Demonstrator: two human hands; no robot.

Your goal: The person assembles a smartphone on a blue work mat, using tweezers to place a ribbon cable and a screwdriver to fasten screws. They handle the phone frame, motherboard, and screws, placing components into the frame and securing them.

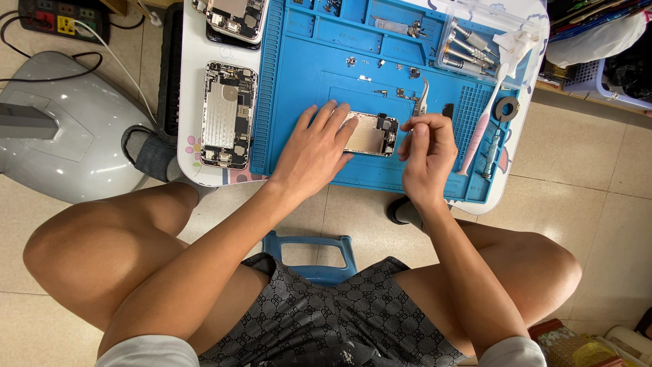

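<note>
Left hand [314, 151] lies flat, pinning the opened silver phone chassis [371, 134] at the blue silicone mat's [299, 61] centre; right hand [426, 151], at three o'clock, has its grip pinched narrow, contents unclear. Loose tiny screws [351, 62] at twelve o'clock could scatter if nudged.

Grey patterned shorts (small repeating motif); white short sleeves; dark grey socks.

- A small white table [192, 163] stands on a tiled floor [598, 170].
- A blue repair mat [299, 81] covers most of its top.
- At 9 o'clock of the mat, 1 opened phone chassis [229, 114] lies on the bare white surface.
- At 11 o'clock, a 2nd opened phone [236, 17] lies at the table's far edge.
- At 3 o'clock, a black ring [506, 108] lies by the mat's edge.
</note>
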